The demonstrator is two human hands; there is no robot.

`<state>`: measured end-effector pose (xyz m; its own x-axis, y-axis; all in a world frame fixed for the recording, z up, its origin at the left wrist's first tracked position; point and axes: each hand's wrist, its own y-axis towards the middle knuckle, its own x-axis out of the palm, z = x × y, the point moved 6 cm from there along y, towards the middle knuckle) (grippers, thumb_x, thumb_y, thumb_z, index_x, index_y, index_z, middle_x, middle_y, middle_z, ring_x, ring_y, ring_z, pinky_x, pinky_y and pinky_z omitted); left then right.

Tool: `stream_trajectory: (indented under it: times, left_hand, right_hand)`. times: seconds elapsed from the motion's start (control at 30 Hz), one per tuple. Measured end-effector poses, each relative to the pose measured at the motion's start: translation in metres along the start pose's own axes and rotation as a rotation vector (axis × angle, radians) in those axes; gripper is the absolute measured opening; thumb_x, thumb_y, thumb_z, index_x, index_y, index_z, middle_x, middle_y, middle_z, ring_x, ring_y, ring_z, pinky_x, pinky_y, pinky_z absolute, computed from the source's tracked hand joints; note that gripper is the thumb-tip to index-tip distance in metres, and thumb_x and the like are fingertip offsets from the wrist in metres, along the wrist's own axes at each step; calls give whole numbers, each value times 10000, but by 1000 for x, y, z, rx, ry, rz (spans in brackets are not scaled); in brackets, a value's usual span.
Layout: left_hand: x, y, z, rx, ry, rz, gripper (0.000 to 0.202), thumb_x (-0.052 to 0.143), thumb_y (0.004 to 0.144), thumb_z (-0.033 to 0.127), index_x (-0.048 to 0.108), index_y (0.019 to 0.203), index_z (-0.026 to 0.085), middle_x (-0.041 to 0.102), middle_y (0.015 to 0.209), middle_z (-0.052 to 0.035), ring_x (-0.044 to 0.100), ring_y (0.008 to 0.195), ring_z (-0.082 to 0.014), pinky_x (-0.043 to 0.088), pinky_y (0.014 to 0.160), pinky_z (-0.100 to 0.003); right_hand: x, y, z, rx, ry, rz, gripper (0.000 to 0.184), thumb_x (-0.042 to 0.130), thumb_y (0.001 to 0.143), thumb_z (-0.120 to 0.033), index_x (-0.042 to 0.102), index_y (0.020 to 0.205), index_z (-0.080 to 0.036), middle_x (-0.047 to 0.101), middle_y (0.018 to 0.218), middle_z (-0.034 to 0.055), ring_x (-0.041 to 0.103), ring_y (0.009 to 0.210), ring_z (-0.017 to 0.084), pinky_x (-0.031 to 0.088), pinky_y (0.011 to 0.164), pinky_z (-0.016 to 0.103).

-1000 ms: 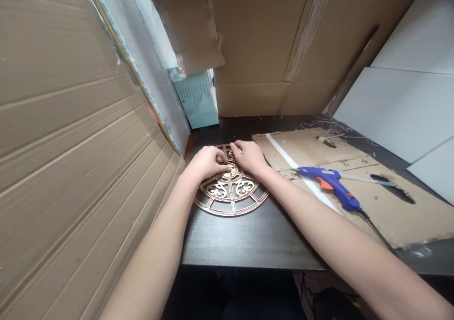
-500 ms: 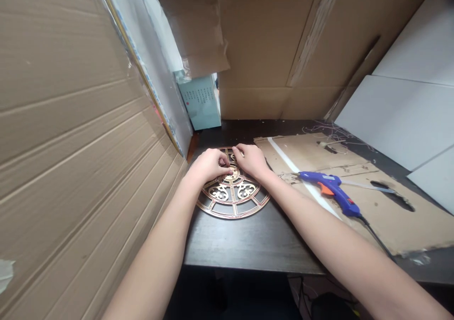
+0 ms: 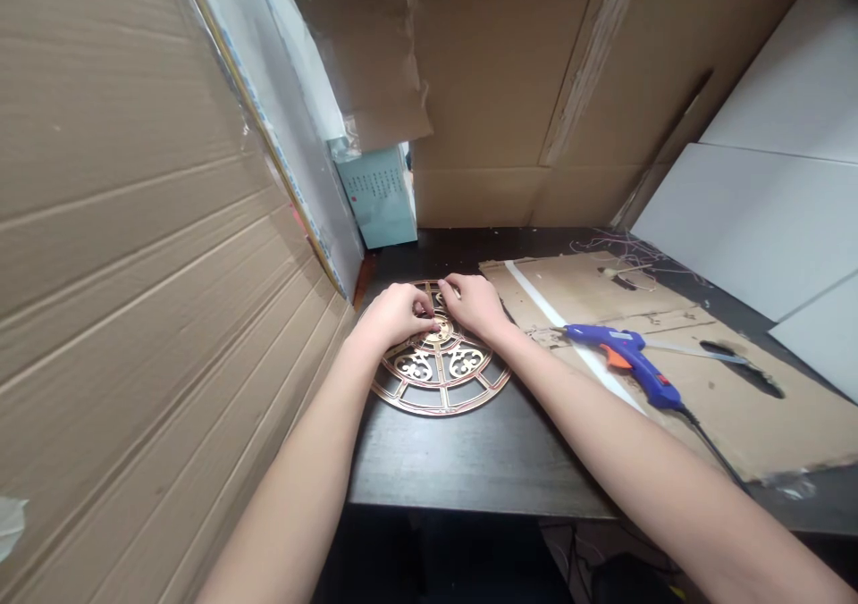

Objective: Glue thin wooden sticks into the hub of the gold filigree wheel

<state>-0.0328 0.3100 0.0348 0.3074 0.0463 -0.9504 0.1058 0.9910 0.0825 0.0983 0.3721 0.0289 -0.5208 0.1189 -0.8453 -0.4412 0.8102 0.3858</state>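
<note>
A round openwork wooden panel (image 3: 441, 373), with scroll cut-outs and reddish lines along its ribs, lies flat on the dark table. Over its left half is my left hand (image 3: 397, 316), thumb and forefinger brought close together near the centre disc. Whatever they pinch is too small to name. My right hand (image 3: 475, 304) rests on the panel's far right part, fingers bent down onto it; the fingertips are partly hidden. Right of the panel, a blue hot glue gun (image 3: 625, 354) with an orange trigger lies on its side, apart from both hands.
Beneath the glue gun is a flat cardboard sheet (image 3: 710, 425) with a white strip and dark holes. Thin loose wires (image 3: 626, 251) lie behind it. A pale blue box (image 3: 379, 197) stands at the back left. A cardboard wall (image 3: 167, 318) rises close on the left.
Both hands keep nearly the same places on the panel. The view has shifted very slightly; the glue gun stays where it was.
</note>
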Motion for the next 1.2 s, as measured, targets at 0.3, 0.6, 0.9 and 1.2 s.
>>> stream_trajectory:
  times: [0.3, 0.6, 0.9, 1.2]
  left_hand:
    - [0, 0, 0, -1, 6, -10, 315, 753, 901, 477, 731, 994, 177, 740, 968, -36, 688, 879, -192, 577, 868, -409]
    - [1, -1, -2, 1, 9, -36, 315, 741, 912, 477, 728, 1005, 176, 739, 986, -40, 690, 904, -197, 578, 882, -414]
    - [6, -1, -8, -41, -30, -43, 316, 729, 924, 473, 716, 1041, 180, 730, 1069, -57, 691, 969, -211, 583, 905, -434]
    - [4, -4, -6, -50, -35, -56, 318, 722, 931, 467, 713, 1054, 174, 730, 1084, -62, 694, 984, -216, 583, 913, -441]
  right_hand:
    - [-3, -1, -1, -2, 31, -1, 359, 474, 1060, -358, 783, 955, -209, 818, 970, 105, 736, 931, 248, 392, 734, 292]
    - [-16, 1, 2, 51, 134, 71, 284, 561, 1016, -303, 751, 1193, -189, 809, 1124, 118, 735, 1044, 270, 458, 848, 307]
    - [-53, -28, -18, -59, 224, 6, 331, 434, 1062, -282, 748, 1077, -180, 799, 880, 75, 722, 785, 216, 465, 697, 288]
    - [-73, -113, -47, -410, 279, -399, 442, 824, 851, -429, 661, 1222, -253, 725, 1207, 61, 654, 1121, 260, 505, 951, 374]
